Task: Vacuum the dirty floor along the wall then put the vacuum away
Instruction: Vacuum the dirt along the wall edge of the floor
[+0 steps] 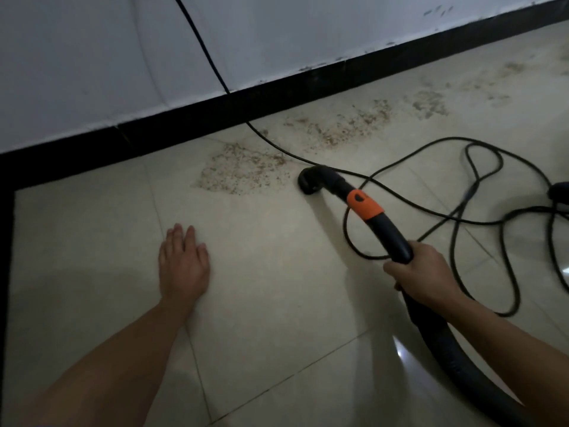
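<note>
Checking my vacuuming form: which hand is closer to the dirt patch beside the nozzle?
Left. The left hand lies flat on the tile just short of the dirt patch; the right hand grips the vacuum handle farther off to its right.

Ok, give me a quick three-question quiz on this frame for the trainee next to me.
1. True or false: the left hand is open and holds nothing.
2. The right hand grips: A) a broom, B) the handle, C) a cloth.
3. Fill in: the nozzle sits just off the ____ edge of the nearest dirt patch, as the camera sees it.

Key: 1 true. 2 B. 3 right.
</note>
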